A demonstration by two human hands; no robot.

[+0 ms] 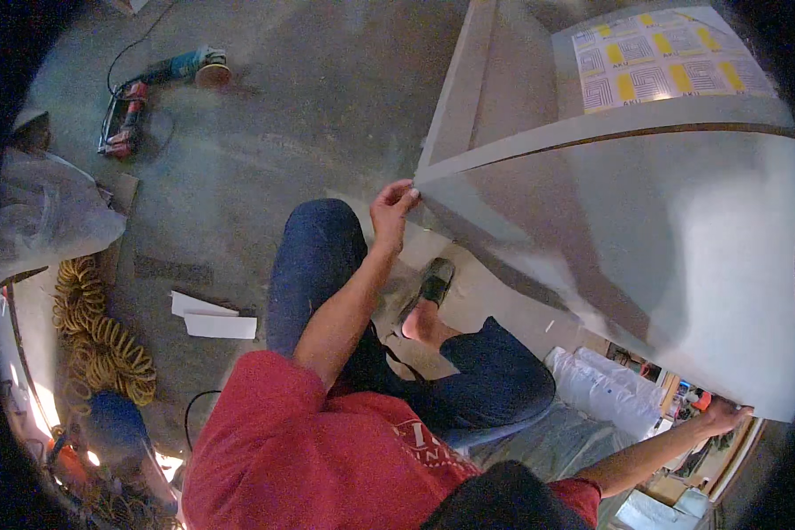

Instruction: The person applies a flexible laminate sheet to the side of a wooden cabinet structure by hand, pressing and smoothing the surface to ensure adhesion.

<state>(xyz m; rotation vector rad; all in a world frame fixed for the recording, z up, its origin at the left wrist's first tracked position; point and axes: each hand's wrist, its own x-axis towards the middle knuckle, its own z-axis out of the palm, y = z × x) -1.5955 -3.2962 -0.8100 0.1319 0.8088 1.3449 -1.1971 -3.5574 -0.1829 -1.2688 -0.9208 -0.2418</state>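
My left hand (390, 214) pinches the near left corner of a large, boxy grey piece (548, 212) with a smooth front panel and a raised frame behind it. At the lower right, my right hand (723, 417) grips the bottom edge of that same piece, its fingers partly hidden by the panel. Inside the frame at the top right lies a white sheet (654, 66) printed with yellow blocks and line patterns. Between my bent legs and beneath the piece, my sandalled foot (428, 305) shows on the floor.
A cordless tool (128, 119) and a corded polisher (185, 66) lie on the grey floor (238, 132). At left are draped plastic (57, 212), coiled yellow hoses (106, 353) and white offcuts (212, 320). Wrapped rolls (601, 389) and assorted items sit at the lower right.
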